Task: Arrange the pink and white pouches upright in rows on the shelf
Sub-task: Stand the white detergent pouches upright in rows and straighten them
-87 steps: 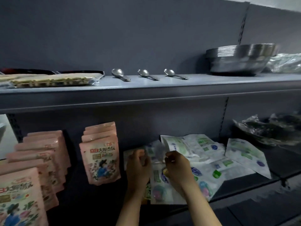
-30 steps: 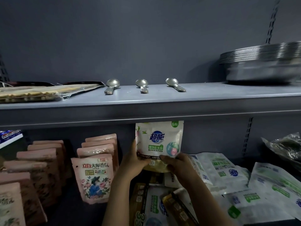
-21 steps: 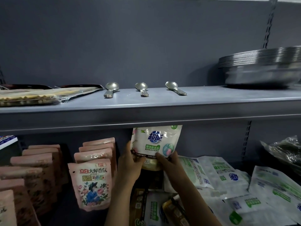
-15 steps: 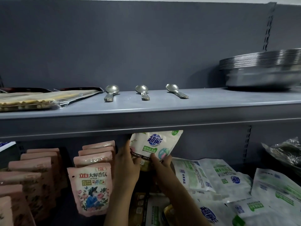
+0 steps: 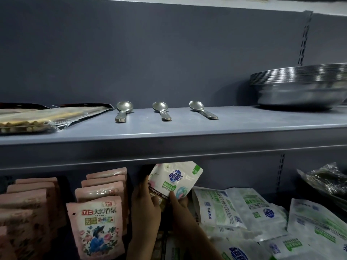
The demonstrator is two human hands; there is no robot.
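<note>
Together we hold one white pouch [image 5: 173, 180] at the back of the lower shelf, just under the lip of the upper shelf [image 5: 169, 147]. Our left hand [image 5: 145, 205] clasps its lower left edge and our right hand [image 5: 178, 203] pinches its bottom right corner — both closed on it. The pouch tilts, its top leaning to the right. Just left of our left hand stands a row of pink pouches [image 5: 99, 220], upright one behind another; a second pink row [image 5: 28, 203] stands further left. Right of our right hand, loose white pouches [image 5: 244, 212] lie flat in an overlapping heap. Above our hands, on the upper shelf, rest three spoons [image 5: 161, 113] — and a stack of metal bowls [image 5: 300, 87] sits off to the right.
</note>
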